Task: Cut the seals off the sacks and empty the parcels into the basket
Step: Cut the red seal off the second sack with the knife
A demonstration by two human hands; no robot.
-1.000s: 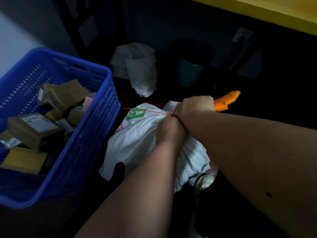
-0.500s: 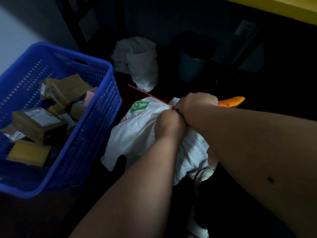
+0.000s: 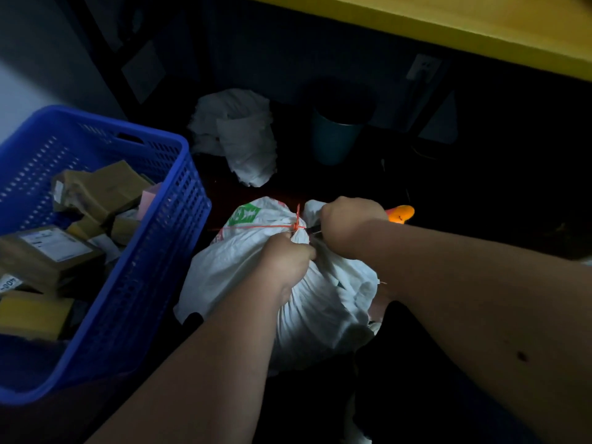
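Note:
A white woven sack [image 3: 323, 302] with a green mark lies on the dark floor, its neck bunched and tied by a red plastic seal [image 3: 296, 225]. My left hand [image 3: 286, 259] grips the gathered neck just below the seal. My right hand [image 3: 349, 224] is closed on an orange-handled cutter [image 3: 400, 214], its dark tip touching the neck right beside the seal. To the left stands the blue plastic basket [image 3: 166, 251], holding several brown and yellow parcels [image 3: 51, 254].
A crumpled empty white sack [image 3: 240, 139] lies on the floor behind. A dark round bin [image 3: 334, 139] stands at the back centre. A yellow tabletop edge [image 3: 448, 27] overhangs top right. A wall runs along the left.
My hands have drawn slightly apart, exposing the tied neck. The seal's long tail, which pointed up-left, now lies level to the left with a short end upright. The cutter tip sits at the seal.

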